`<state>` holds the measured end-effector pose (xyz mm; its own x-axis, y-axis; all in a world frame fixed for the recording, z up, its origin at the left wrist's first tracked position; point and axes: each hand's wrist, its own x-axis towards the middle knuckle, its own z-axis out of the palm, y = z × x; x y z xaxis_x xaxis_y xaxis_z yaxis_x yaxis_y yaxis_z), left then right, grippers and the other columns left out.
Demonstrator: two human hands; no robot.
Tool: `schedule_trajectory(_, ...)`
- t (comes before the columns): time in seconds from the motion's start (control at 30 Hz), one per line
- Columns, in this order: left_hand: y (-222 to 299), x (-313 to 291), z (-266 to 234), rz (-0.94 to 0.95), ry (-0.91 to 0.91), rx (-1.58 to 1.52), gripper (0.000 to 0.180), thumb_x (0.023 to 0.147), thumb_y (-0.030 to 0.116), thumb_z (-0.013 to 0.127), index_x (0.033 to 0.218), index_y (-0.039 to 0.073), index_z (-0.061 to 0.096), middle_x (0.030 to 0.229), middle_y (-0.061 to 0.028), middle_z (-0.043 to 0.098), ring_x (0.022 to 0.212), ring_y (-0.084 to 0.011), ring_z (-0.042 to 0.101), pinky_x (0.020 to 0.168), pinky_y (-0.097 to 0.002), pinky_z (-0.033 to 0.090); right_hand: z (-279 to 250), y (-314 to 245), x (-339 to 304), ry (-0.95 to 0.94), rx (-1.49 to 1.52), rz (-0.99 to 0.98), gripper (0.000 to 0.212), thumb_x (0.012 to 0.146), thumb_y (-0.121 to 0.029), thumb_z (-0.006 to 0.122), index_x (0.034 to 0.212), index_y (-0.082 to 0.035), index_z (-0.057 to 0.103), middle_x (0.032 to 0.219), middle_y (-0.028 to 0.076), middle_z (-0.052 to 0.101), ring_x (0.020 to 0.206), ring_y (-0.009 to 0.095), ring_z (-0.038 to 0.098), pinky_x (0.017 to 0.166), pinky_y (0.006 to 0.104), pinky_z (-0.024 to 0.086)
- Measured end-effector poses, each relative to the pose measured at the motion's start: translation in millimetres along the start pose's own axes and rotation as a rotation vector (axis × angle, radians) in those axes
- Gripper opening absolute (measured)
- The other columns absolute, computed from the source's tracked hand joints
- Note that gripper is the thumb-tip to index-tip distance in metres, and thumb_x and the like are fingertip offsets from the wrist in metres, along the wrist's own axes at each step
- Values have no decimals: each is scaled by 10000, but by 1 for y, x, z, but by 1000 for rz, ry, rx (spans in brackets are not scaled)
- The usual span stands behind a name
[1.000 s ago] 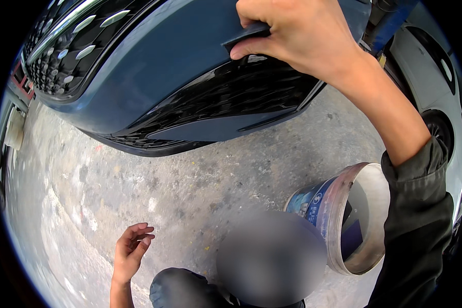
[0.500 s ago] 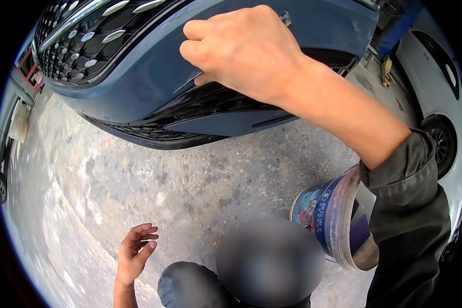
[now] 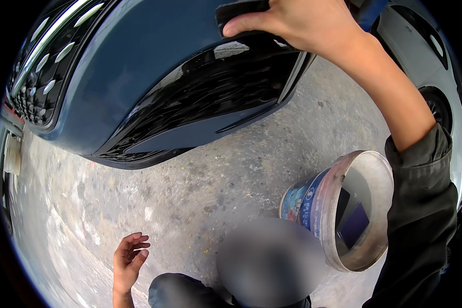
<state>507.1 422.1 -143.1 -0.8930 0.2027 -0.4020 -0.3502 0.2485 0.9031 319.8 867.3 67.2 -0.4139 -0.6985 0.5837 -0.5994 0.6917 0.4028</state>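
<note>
My right hand [image 3: 297, 20] reaches to the far side at the blue car bumper [image 3: 154, 41]. Its thumb presses a flat black piece that looks like sandpaper [image 3: 236, 13] against the painted surface, just above the black lower grille [image 3: 215, 82]. The upper part of this hand is cut off by the picture's edge. Low on the left, my left hand [image 3: 128, 262] hangs over the floor with loosely curled fingers apart, holding nothing.
On the right a bucket [image 3: 339, 205] leans toward me, with water and dark flat sheets [image 3: 353, 226] in it. A light-coloured car [image 3: 416, 56] stands at the far right. Stained concrete floor [image 3: 190, 190] lies below the bumper; my knee [image 3: 179, 290] shows at the bottom.
My right hand has shifted along the bumper to the right, and its thumb and the black piece now show. The view has turned, so more of the bucket's inside is visible.
</note>
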Motion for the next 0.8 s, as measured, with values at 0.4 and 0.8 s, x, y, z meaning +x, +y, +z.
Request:
schedule_trajectory(0.4,7,9,12,-27,-19,46,466,914,16,697,1351,3,536,1248,-161,659,1109,-246,650,965,-363,514,-23,53,-53,-61,-13,213,459,685,-337,897,731,-27,562,714,109,557,687,309,588,605,387,454)
schedule_trajectory(0.8,33,29,47,22,-98,122,459,914,-27,678,1350,7,541,1273,-153,656,1121,-241,653,964,-349,519,4,21,-34,102,63,64,392,716,-326,852,802,-40,597,762,88,594,736,331,625,629,425,476)
